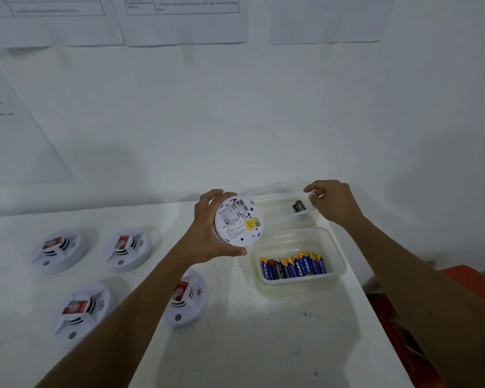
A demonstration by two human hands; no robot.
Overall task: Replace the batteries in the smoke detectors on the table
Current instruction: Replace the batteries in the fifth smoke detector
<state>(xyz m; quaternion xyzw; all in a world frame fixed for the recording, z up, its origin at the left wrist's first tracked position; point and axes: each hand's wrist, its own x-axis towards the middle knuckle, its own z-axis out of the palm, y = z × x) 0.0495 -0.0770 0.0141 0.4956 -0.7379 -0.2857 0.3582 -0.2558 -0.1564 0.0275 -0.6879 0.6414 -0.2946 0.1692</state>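
Left arm reaches fwd over the tabletop, wrist bent. The left grip is clamped round a white smoke detector, thumb on its near rim and fingers over the far rim. Its back, w/ a yellow label, is tilted toward the person. It's held up off the surface, just left of two clear tubs. Right arm comes in from the right, w/ the right grip at the far tub, fingers curled by its rim; can't tell if they pinch anything. One black battery lies in that tub, just beside the fingertips. The near tub holds a row of blue-yellow batteries. Four more detectors sit face up further left.
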